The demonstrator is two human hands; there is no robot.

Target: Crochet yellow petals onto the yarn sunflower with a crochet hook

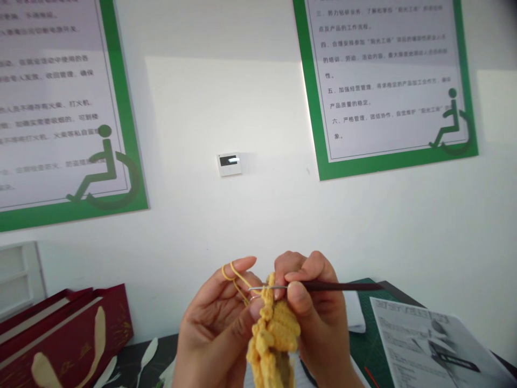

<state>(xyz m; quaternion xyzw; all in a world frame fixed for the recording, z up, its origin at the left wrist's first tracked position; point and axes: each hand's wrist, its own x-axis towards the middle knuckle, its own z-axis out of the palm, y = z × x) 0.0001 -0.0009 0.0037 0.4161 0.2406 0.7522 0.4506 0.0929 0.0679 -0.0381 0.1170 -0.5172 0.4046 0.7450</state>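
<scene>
Both hands are raised close together at the lower middle of the head view. Between them hangs a yellow crocheted piece (278,328), bumpy and thick, its lower end cut off by the frame. My left hand (220,323) pinches its upper left edge with the thumb, and yellow yarn (241,277) loops around the raised index finger. My right hand (319,312) grips a crochet hook (335,286) with a dark handle. The hook's thin metal shaft points left, lying across the top of the piece by the yarn; whether a loop sits on it is too small to tell.
Dark red paper bags (100,318) stand at the lower left, with white leaf-shaped pieces (148,353) beside them. A printed sheet (436,339) lies on a green mat (365,345) at the right. Behind is a white wall with green-framed posters (323,161) and a small panel (229,165).
</scene>
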